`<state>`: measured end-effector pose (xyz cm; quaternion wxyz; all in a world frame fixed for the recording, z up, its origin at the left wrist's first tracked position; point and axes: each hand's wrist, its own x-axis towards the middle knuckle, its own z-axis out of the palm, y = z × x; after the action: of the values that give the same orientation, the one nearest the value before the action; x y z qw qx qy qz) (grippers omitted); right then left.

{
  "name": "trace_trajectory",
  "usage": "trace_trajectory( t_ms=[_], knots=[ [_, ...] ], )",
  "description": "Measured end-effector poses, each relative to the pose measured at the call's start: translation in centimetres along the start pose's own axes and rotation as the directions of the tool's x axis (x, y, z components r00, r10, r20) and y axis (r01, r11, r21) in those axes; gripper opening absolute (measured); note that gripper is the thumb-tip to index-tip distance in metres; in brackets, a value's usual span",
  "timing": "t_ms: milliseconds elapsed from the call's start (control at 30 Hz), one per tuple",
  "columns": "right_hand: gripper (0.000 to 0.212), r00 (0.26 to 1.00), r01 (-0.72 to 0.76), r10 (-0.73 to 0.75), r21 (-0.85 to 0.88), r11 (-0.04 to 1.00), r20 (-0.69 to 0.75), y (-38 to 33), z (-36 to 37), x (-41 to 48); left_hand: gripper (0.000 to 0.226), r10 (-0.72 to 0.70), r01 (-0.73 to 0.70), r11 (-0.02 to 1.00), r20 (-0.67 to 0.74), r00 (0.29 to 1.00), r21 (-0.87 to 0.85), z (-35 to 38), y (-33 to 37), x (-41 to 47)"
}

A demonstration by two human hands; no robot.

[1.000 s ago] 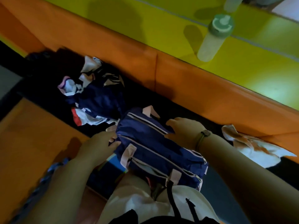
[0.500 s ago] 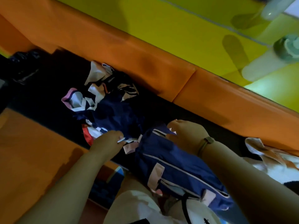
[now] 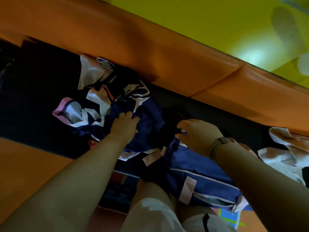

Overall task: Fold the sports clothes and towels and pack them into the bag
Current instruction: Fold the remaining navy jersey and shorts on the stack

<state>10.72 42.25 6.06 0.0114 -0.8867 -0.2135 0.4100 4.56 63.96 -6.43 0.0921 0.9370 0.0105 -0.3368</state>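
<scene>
Gathering looks like the step in hand, with nothing folded yet: the heap of sports clothes (image 3: 117, 104), a crumpled tangle of navy, white and pink jerseys, lies on the dark strip of floor (image 3: 33, 101) at about ten o'clock from the navy duffel bag (image 3: 200, 178), its near edge touching the bag's top end. The left hand (image 3: 124, 126) rests on the heap with its fingers curled down into navy cloth, gripping a bunch of it. The right hand (image 3: 199, 133), with a wristband (image 3: 220, 141) on it, sits at the bag's twelve o'clock end, thumb and forefinger drawn near each other around a dark fold; blur hides whether that fold is the bag's lip or a garment, so the pinch cannot be told for certain. A pale towel (image 3: 284, 156) lies rumpled at the bag's three o'clock, under the orange padded ledge (image 3: 167, 56). Next, I judge, one garment must be pulled free of the tangle and spread flat for folding, and the bag opened.
</scene>
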Motion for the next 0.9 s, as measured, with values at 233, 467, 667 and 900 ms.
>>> trace_trajectory(
  t_ms=[233, 467, 667, 900],
  knots=[
    [0.039, 0.994, -0.058, 0.051, 0.070, 0.996, 0.099, 0.2, 0.3, 1.3, 0.022, -0.019, -0.124, 0.825, -0.247, 0.969, -0.551, -0.9, -0.1, -2.0],
    [0.083, 0.997, 0.078, -0.080, 0.169, 0.982, 0.007, -0.7, -0.9, 1.5, 0.020, 0.006, -0.335, 0.500, -0.384, 0.923, -0.799, -9.0, 1.2, -6.8],
    [0.095, 0.979, 0.165, -0.081, 0.496, 0.852, -0.186, -1.5, -4.2, 2.2, 0.031, 0.016, -0.416, 0.335, -0.437, 0.899, -0.845, -14.7, 2.2, -9.4],
    [0.032, 0.938, 0.295, -0.174, 0.427, 0.855, -0.301, -0.7, -9.3, 0.6, 0.013, 0.118, -0.374, 0.337, -0.355, 0.927, -0.864, -18.3, 1.0, -11.1]
  ],
)
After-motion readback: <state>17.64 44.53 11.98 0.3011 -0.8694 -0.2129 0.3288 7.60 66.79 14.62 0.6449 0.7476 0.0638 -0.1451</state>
